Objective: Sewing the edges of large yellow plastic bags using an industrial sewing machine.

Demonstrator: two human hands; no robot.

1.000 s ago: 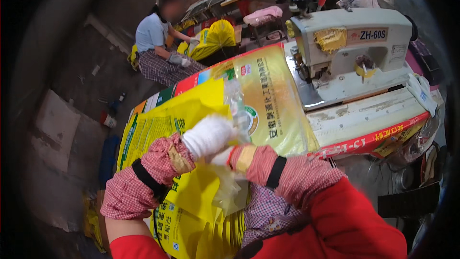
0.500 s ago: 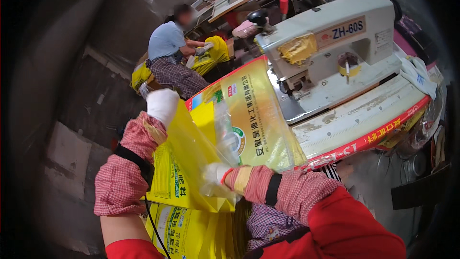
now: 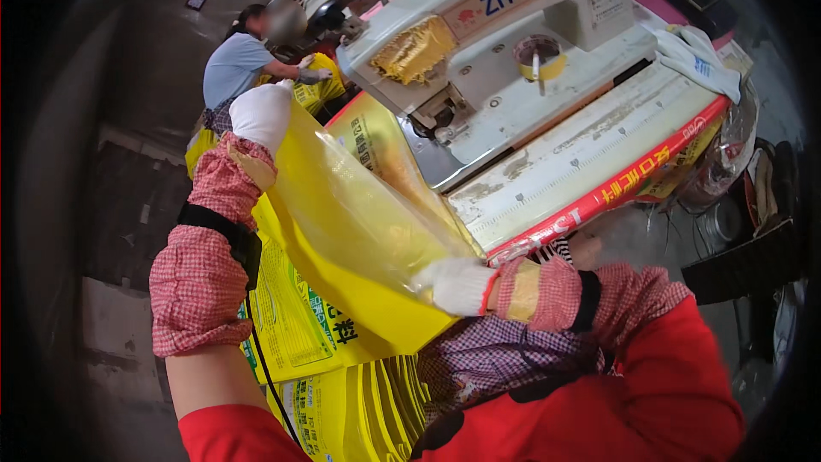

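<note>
A yellow printed bag (image 3: pixel 389 304) with a clear plastic liner (image 3: pixel 363 197) at its mouth is stretched between my hands. My left hand (image 3: pixel 263 115), in a white knit glove, is closed on the far left corner of the mouth. The near right edge is pinched in my gloved right hand (image 3: pixel 456 285); its fingertips are partly hidden by film. Under the bag, a stack of similar yellow bags (image 3: pixel 363 411) lies close to my lap. Beyond my right hand stands a pale industrial sewing machine (image 3: pixel 513 21), its needle area near the bag.
A glossy printed sack (image 3: pixel 376 133) lies beside the machine's bed. A roll of yellow tape (image 3: pixel 539 58) hangs on the machine, and white gloves (image 3: pixel 697 60) rest at its right end. At the far left, a co-worker (image 3: pixel 244 60) in light blue handles yellow bags (image 3: pixel 321 77).
My right hand has moved right with the bag's edge, drawing the mouth wider and tauter. The left hand appears higher and further left. The whole view has shifted, bringing the machine closer.
</note>
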